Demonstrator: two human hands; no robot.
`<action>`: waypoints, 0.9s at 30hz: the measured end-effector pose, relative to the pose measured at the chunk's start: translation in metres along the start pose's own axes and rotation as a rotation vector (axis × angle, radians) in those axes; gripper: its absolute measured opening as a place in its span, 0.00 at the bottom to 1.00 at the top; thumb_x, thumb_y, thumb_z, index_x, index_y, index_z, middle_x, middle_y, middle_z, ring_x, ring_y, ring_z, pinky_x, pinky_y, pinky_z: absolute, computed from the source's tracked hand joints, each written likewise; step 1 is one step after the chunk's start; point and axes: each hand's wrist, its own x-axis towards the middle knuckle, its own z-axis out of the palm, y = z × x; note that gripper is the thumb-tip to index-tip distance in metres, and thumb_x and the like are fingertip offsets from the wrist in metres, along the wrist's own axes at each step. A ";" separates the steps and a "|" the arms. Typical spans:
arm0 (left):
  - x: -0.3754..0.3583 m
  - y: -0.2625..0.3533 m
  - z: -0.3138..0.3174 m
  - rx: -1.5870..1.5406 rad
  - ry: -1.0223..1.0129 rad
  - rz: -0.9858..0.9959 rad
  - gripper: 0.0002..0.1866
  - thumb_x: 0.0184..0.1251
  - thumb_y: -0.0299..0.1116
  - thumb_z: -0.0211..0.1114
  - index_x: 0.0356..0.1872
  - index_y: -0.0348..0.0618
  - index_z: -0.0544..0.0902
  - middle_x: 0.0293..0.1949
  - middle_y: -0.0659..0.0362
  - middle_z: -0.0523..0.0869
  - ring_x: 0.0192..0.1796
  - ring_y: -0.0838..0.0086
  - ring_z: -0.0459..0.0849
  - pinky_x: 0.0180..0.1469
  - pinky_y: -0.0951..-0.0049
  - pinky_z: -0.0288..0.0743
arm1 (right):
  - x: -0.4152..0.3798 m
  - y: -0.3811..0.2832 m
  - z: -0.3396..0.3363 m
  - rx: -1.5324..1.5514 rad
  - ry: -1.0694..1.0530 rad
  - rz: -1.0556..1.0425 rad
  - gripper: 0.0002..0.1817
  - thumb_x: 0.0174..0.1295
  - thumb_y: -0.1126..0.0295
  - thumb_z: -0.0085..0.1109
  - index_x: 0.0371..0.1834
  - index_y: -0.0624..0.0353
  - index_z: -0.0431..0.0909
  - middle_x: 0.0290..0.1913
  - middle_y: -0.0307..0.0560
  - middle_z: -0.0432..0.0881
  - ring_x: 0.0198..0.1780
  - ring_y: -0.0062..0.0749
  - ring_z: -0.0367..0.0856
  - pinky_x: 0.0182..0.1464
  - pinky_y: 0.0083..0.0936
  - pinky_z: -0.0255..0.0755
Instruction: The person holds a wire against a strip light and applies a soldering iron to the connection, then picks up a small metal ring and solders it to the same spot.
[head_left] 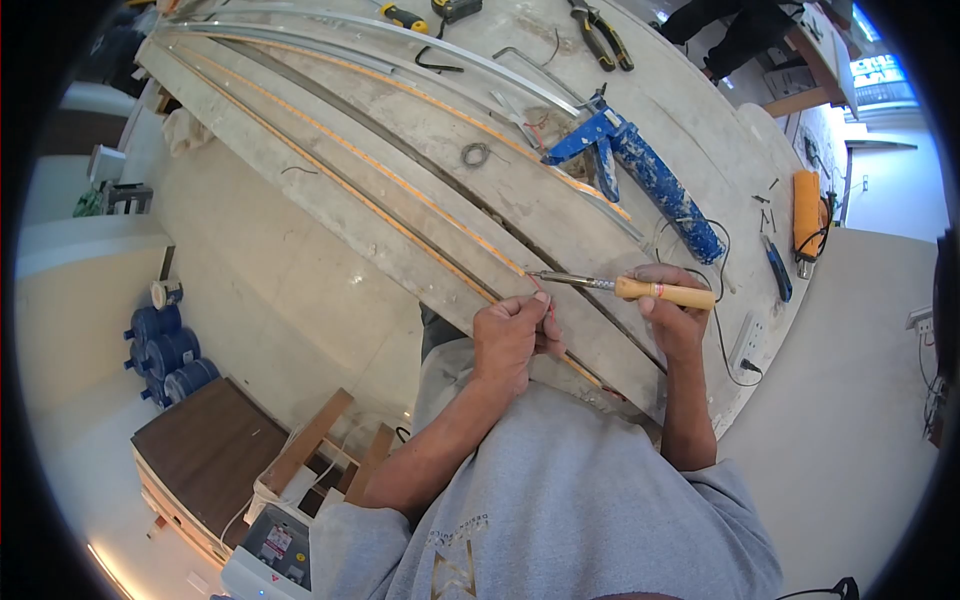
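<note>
My right hand (pixel 676 318) is closed round the wooden handle of a soldering iron (pixel 590 282), whose tip points left. That tip is at the end of an LED strip (pixel 420 199) lying along a long board, though whether it touches cannot be made out. Just below the tip, my left hand (pixel 505 335) pinches a thin reddish wire (pixel 537 286) between thumb and fingers. A second strip (pixel 350 190) runs beneath my left hand, nearer the table's front edge. From the iron a dark cord leads down to a white power strip (pixel 748 340).
On the table lie a paint-stained blue caulking gun (pixel 660 180), pliers (pixel 602 38), a screwdriver (pixel 405 17), a wire coil (pixel 476 154), a utility knife (pixel 777 270) and an orange power tool (pixel 807 215). Blue water jugs (pixel 172 350) stand on the floor. Another person (pixel 730 30) is beyond.
</note>
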 end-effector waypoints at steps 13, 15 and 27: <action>-0.001 0.001 0.001 -0.013 0.001 0.002 0.12 0.72 0.33 0.60 0.32 0.34 0.82 0.21 0.58 0.82 0.18 0.76 0.80 0.22 0.76 0.80 | -0.006 -0.002 0.001 -0.133 0.011 -0.025 0.16 0.49 0.76 0.69 0.42 0.69 0.83 0.42 0.51 0.86 0.43 0.30 0.83 0.48 0.26 0.74; -0.001 0.000 0.001 -0.002 0.003 0.000 0.11 0.71 0.34 0.61 0.33 0.36 0.82 0.20 0.60 0.82 0.19 0.75 0.81 0.24 0.75 0.80 | -0.006 -0.001 0.001 -0.151 0.014 -0.040 0.16 0.49 0.76 0.69 0.42 0.69 0.83 0.42 0.51 0.86 0.43 0.30 0.82 0.48 0.26 0.74; 0.001 -0.001 0.000 0.001 0.002 -0.011 0.11 0.71 0.36 0.63 0.34 0.38 0.83 0.20 0.61 0.83 0.19 0.74 0.81 0.25 0.75 0.79 | -0.003 -0.008 0.004 -0.291 -0.030 -0.193 0.17 0.45 0.73 0.72 0.39 0.65 0.84 0.40 0.53 0.85 0.45 0.38 0.82 0.49 0.30 0.73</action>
